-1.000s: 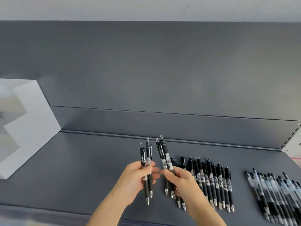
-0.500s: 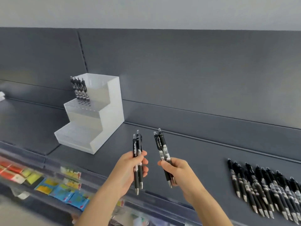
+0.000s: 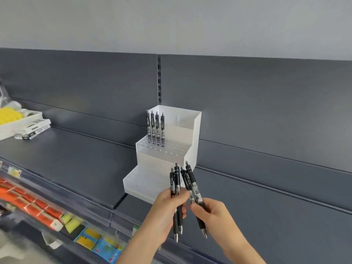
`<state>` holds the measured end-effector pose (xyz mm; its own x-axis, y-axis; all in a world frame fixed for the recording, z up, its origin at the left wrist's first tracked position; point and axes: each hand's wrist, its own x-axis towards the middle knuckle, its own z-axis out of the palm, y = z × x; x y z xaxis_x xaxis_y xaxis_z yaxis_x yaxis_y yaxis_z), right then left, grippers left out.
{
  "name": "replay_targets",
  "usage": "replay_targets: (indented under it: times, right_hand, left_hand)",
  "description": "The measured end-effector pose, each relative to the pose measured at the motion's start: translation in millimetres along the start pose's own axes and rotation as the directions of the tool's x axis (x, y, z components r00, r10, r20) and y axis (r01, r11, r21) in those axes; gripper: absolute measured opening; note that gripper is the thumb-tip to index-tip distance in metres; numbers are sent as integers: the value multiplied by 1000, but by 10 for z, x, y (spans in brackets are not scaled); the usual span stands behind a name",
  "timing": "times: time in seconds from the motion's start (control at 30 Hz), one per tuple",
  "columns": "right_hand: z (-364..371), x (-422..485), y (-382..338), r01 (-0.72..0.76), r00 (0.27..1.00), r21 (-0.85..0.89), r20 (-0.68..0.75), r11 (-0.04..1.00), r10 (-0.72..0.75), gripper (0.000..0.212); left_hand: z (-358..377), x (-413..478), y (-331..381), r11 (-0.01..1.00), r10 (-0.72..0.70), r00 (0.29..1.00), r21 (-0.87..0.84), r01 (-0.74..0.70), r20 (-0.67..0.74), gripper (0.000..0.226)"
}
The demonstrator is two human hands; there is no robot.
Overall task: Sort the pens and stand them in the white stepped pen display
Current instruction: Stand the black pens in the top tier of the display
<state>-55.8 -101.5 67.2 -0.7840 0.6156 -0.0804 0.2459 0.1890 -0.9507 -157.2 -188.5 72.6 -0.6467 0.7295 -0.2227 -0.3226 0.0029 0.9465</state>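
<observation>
head — pens point(image 3: 157, 126) — four racked, four held

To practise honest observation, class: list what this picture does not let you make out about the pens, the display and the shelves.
Head view only.
Print on the four standing black click pens in the white stepped plastic display: too small.
Display's lowest step, right end: hidden by the left hand, the right hand and the held black pens.
Colourful packets on the lower shelf: motion-blurred.
Yellow goods: cut off by the left edge.
</observation>
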Motion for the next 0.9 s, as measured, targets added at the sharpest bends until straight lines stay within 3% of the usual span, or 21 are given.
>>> replay_targets:
  times: [0.2, 0.47, 0.57, 0.67, 0.73, 0.9]
  right_hand:
    - [177, 441, -137, 115, 993, -155, 45, 981, -109, 35]
    - [221, 798, -389, 52, 999, -169, 2, 984, -53, 42]
    - [212, 903, -442, 67, 997, -182, -14, 981, -71, 32]
    - [275, 1020, -551, 123, 987, -180, -80, 976, -139, 8]
    - [353, 1104, -625, 124, 980, -181, -135, 976, -149, 20]
    - [555, 1265, -735, 71, 958, -121, -269, 990, -102, 8]
  left_hand:
    - [-140, 284, 289, 997, 57, 998, 60, -57, -5, 15]
    - [-450, 625, 552, 997, 78, 993, 30, -76, -89, 15]
    - [-630, 758, 627, 995, 95, 991, 42, -91, -93, 10]
    - [-811, 882, 694, 994, 96, 993, 57, -93, -62, 11]
    - [-945, 964, 742, 991, 107, 994, 82, -104, -34, 14]
    - [-1221, 1147, 830, 978, 138, 989, 152, -143, 44, 19]
